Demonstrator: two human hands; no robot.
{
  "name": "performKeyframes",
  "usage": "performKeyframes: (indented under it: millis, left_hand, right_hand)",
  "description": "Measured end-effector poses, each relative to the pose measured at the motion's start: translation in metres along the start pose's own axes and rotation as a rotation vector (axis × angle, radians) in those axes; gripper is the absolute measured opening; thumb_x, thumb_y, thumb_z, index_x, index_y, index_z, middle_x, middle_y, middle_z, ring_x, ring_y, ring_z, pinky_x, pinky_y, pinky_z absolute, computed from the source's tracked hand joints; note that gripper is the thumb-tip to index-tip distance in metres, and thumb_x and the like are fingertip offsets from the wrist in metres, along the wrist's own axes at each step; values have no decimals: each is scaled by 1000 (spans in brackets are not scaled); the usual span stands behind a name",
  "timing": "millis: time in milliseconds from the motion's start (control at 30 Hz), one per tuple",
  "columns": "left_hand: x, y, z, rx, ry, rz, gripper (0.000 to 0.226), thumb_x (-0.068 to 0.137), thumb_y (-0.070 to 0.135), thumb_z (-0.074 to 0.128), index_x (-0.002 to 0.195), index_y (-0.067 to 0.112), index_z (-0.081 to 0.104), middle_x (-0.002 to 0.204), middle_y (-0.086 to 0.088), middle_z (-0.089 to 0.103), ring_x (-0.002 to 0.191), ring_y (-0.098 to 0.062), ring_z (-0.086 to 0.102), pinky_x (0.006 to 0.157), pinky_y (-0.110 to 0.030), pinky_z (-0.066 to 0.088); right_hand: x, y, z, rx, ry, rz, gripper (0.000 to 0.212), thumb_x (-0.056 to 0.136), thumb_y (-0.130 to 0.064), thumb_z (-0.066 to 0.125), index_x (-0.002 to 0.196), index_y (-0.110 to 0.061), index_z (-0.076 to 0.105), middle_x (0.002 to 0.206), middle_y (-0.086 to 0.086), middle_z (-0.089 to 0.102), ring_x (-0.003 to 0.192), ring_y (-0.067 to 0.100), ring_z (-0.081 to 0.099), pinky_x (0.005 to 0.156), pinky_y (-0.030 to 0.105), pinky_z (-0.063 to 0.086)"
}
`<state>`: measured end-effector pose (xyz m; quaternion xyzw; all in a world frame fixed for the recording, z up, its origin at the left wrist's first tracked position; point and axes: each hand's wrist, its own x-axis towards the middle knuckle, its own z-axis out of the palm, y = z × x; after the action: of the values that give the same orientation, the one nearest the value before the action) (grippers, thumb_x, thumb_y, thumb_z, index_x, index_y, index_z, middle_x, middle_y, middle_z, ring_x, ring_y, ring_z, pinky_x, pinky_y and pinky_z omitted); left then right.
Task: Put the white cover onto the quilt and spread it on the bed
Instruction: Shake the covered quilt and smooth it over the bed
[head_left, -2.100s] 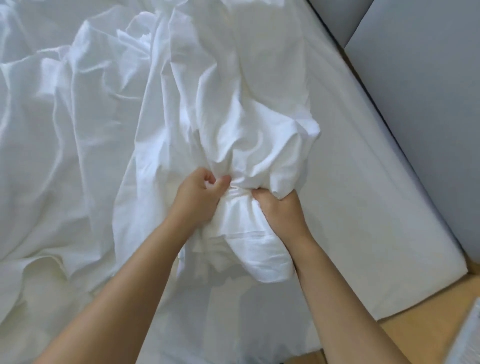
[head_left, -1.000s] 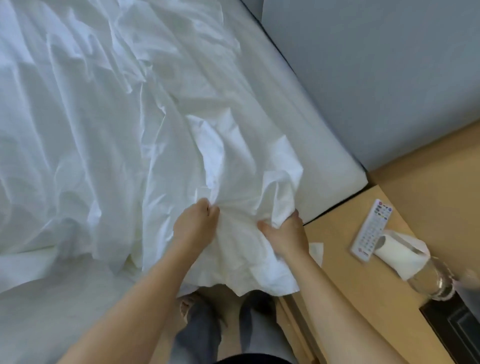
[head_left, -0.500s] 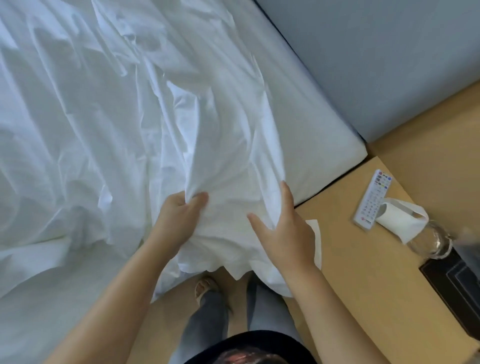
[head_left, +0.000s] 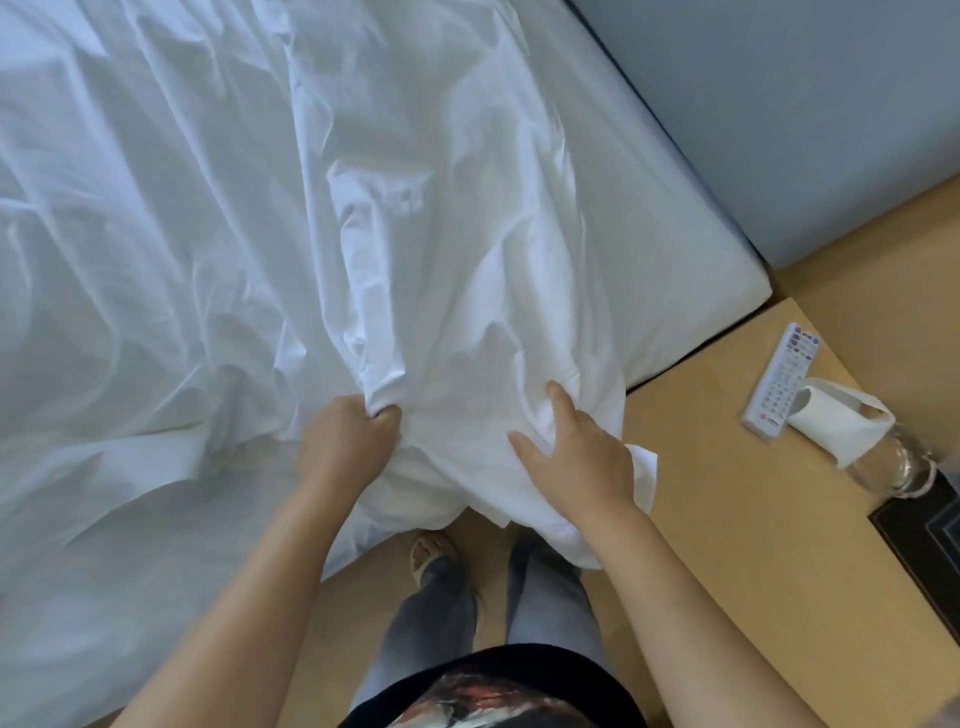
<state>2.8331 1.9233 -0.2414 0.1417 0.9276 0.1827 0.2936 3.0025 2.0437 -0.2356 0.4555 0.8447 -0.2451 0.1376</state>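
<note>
Between left hand (head_left: 343, 441) and right hand (head_left: 582, 467), bunched white cover (head_left: 457, 312).

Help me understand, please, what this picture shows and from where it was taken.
No machine here: a person's two bare hands, filmed by a camera worn on the head, looking down. The left hand grips a bunched fold of the crumpled white fabric cover, which lies over the white bed. The right hand lies on the cover's edge, thumb and forefinger spread; its other fingers are hidden in folds. Beside the bed, a light wooden side table carries a white remote control and a white paper roll.
</note>
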Motion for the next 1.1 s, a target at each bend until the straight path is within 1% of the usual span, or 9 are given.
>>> performKeyframes:
  millis: [167,267,333,400,500,600,733,933,1100]
  left_hand:
    - [-2,11,6,67,10,34,23,85,26,49,72,7,46,64,-4,49,60,-22,45,51,-30,29]
    - [-8,23,3,102,52,78,34,83,31,58,109,12,47,102,-4,53,88,-25,50,69,-33,37]
    - [-12,30,8,169,188,280,66,80,31,67,136,14,37,128,-9,44,115,-31,43,90,-40,37]
    - [-17,44,21,262,289,575,73,79,30,70,141,9,38,131,-14,47,120,-36,45,97,-47,36]
    - [-18,67,56,499,-33,601,73,92,48,49,148,10,21,136,-8,43,126,-28,41,104,-40,29]
    - [-5,75,90,704,-182,481,68,89,61,42,133,9,36,123,-5,51,114,-24,48,94,-39,32]
    - [11,68,117,831,-274,527,29,99,32,35,114,11,49,113,-3,60,99,-26,57,86,-39,34]
    - [5,71,134,324,-346,370,31,93,42,46,89,12,47,88,-1,54,72,-18,49,63,-30,35]
    - [-3,86,144,44,-467,195,39,90,46,51,69,16,39,67,3,44,59,-13,40,53,-27,30]
  right_hand:
    - [2,-2,4,26,-5,-7,66,94,-53,41,147,-24,15,116,2,56,97,20,57,70,29,38]
    - [3,0,6,58,-6,-7,64,95,-50,42,147,-23,17,119,1,56,100,20,57,72,28,39]
    - [3,1,4,106,-12,-6,61,95,-49,41,147,-23,19,120,-1,56,99,19,57,74,28,40]
    - [2,4,1,199,-1,22,55,97,-46,38,144,-22,22,109,-5,57,92,19,57,72,30,40]
    - [4,17,-3,447,87,213,40,101,-34,33,135,-15,32,105,3,59,85,21,52,68,31,37]
    - [11,50,-2,545,19,460,31,97,-23,39,125,-9,37,118,12,55,88,24,52,65,31,39]
    - [15,87,7,590,-359,633,45,89,-35,52,121,-4,45,105,8,58,80,21,54,63,29,44]
    - [25,104,26,721,-383,409,26,95,-35,45,105,-17,61,94,-1,65,91,20,61,75,31,50]
    - [22,98,19,905,-341,290,33,98,-42,41,77,-18,53,73,-5,54,68,11,52,63,22,38]
